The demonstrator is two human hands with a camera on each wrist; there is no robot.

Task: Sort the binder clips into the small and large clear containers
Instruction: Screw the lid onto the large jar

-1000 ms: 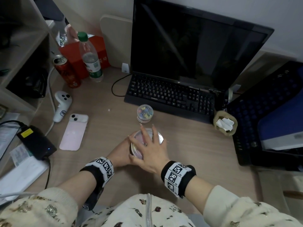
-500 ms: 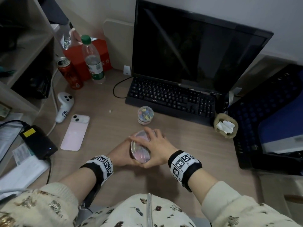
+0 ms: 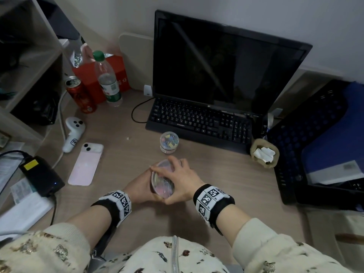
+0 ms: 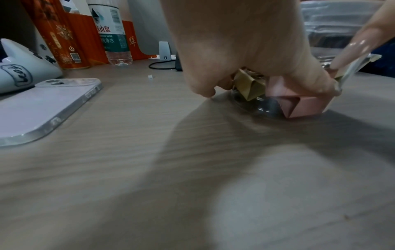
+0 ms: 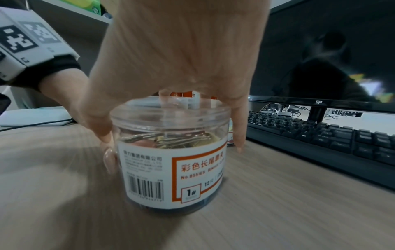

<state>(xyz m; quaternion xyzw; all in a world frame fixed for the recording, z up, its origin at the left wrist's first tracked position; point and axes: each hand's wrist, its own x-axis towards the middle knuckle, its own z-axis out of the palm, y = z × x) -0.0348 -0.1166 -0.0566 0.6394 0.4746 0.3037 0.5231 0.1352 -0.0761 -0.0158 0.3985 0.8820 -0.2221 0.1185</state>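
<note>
The large clear container (image 3: 163, 184) stands on the desk near its front, with a white and orange label (image 5: 171, 165) and coloured binder clips inside (image 4: 299, 104). My left hand (image 3: 137, 186) grips its side from the left. My right hand (image 3: 183, 180) sits over the lid, fingers curled round the rim (image 5: 181, 50). The small clear container (image 3: 169, 141), lidded and holding small coloured clips, stands behind it, just in front of the keyboard. I see no loose clips on the desk.
A black keyboard (image 3: 199, 121) and monitor (image 3: 226, 66) fill the back. To the left lie a pink phone (image 3: 86, 164), a white controller (image 3: 73, 133) and a black power adapter (image 3: 42, 176). A beige holder with paper (image 3: 264, 154) sits at right.
My right hand's fingers, spread flat over the lid a second ago, have curled round its rim. The left hand has stayed on the container's side.
</note>
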